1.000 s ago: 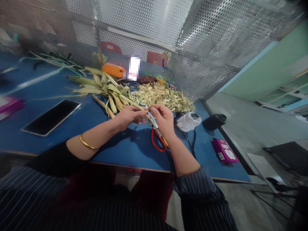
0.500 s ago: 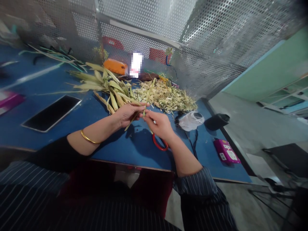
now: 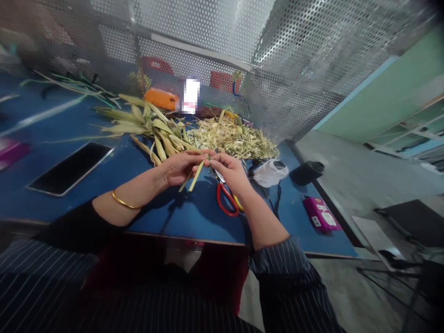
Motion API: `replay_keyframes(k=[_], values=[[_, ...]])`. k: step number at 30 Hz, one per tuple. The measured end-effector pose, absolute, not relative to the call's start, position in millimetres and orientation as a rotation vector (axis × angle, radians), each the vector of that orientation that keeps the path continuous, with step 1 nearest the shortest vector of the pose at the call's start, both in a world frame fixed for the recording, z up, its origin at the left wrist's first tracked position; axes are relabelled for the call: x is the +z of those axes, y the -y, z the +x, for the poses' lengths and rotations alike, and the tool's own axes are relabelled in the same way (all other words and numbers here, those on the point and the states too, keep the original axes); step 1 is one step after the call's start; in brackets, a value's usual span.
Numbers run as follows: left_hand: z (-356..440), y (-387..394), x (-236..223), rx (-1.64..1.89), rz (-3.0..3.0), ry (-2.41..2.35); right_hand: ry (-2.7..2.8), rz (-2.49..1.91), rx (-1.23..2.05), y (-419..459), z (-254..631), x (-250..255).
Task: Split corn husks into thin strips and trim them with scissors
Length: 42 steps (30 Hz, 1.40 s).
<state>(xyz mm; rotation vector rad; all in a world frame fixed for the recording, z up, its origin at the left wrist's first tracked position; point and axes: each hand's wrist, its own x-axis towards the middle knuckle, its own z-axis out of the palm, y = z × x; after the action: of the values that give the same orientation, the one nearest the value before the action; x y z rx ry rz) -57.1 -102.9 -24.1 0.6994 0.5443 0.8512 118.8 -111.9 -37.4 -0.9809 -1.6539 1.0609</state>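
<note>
My left hand [image 3: 183, 167] is closed, pinching pale green corn husk strips [image 3: 197, 175] whose ends hang down below the fingers. Its fingertips meet those of my right hand [image 3: 231, 171], which is pinched on the same strips; one strip sticks up between them. Exactly how the strips cross is hidden by the fingers. Under my right hand, scissors [image 3: 227, 203] with red and yellow handles lie on the table, their blades partly covered. Behind my left hand spreads a bundle of corn husks [image 3: 159, 132], and farther right a heap of shredded husk [image 3: 236, 136].
On the blue table [image 3: 194, 222] lie a black phone [image 3: 71, 169] at left, a white spool of thread [image 3: 271, 172], a black spool [image 3: 307, 173] and a purple packet [image 3: 321, 214] at right. An orange pouch [image 3: 161, 99] sits before the perforated metal screen [image 3: 208, 41].
A husk strip now points down toward me from between my fingers, and a long end rises above them. My right hand has shifted slightly, showing more of the scissors.
</note>
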Motion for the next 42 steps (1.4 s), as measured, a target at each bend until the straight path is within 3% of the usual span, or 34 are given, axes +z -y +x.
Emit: replay_keyframes(k=[4,14,20,24,42], values=[[-56.6,102.8,-23.0,0.819,0.721,-0.559,1.605,-0.893,1.218,114.0,117.0,-36.8],[-54.1,104.0,-21.1,0.801,0.689,-0.594,1.627,-0.961,1.122,117.7,113.5,-38.2],[-55.9,104.1,-22.4,0.782,0.638,-0.626,2.014,-1.061,0.334,117.8,121.7,-34.5],[-56.6,107.8,-17.0,0.797,0.595,-0.702,2.092,-1.033,0.027,116.7,125.5,-31.9],[-51.4,111.1,-21.9,0.81,0.82,-0.691,2.122,-0.953,-0.238,103.6,134.2,-37.6]])
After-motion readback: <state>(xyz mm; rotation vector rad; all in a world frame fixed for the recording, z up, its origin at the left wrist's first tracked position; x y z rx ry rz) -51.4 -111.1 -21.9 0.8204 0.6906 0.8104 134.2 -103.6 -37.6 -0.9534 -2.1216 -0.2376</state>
